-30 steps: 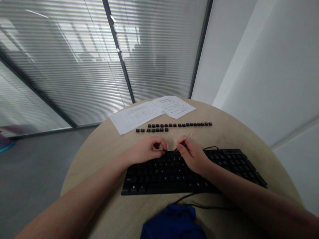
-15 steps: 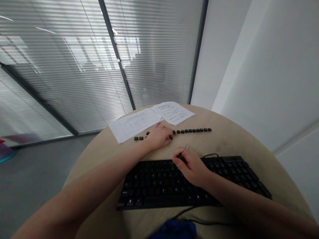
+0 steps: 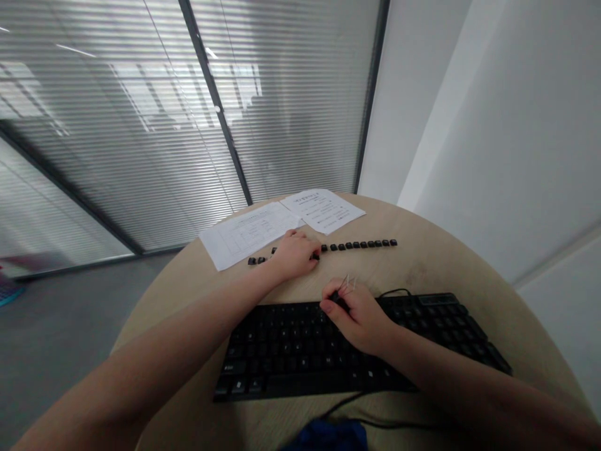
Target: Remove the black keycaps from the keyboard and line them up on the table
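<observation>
Over the far side of the round table, my left hand (image 3: 295, 255) is closed with its fingertips on a small black keycap (image 3: 315, 256). It rests in the line of black keycaps (image 3: 355, 245) and hides part of it. My right hand (image 3: 354, 316) is a fist around the black handle of a wire keycap puller (image 3: 348, 284), whose thin wire loops point up and away. Below that hand lies a black keyboard (image 3: 305, 362), partly covered by my right wrist.
Two printed sheets (image 3: 251, 235) lie at the table's far edge, beyond the keycaps. A black cable (image 3: 389, 426) runs along the near side beside a blue item (image 3: 328, 435). A glass partition with blinds (image 3: 291, 125) and a white wall (image 3: 516, 125) stand behind.
The view has shifted slightly. My left hand and the keycap at its fingertips have moved a little to the left along the row. My right hand keeps hold of the keycap puller, almost still.
</observation>
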Available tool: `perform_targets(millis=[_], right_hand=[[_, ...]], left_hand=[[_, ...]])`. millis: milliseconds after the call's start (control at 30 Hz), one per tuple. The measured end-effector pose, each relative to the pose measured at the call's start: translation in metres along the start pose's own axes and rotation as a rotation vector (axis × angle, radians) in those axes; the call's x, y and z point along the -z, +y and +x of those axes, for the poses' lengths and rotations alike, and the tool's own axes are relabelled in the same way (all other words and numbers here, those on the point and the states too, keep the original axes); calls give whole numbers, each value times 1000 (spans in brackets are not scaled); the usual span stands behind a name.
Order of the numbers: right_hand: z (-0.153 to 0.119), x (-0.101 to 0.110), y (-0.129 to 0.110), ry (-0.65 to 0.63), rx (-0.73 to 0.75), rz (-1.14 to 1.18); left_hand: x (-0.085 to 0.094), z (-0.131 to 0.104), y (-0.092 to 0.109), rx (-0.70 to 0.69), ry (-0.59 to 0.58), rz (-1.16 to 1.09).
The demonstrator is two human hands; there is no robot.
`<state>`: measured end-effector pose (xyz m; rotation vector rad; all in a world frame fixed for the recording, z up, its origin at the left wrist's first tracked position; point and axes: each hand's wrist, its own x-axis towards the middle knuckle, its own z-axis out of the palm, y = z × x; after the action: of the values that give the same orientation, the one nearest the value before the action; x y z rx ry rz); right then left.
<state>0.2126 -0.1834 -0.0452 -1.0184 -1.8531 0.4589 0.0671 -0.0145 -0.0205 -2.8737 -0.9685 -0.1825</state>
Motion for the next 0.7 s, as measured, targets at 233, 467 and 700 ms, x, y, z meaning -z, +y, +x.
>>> perform_targets(millis=[233,467,700], right_hand=[[1,1,0,30,62,-19],[1,2,-2,21,42,5],[-1,0,1,42,67,-66]], left_hand=[[15,-15,-3,52,61,-16],[49,-72,19,235,-70,-206],[37,-109,37,267,-184,-270]])
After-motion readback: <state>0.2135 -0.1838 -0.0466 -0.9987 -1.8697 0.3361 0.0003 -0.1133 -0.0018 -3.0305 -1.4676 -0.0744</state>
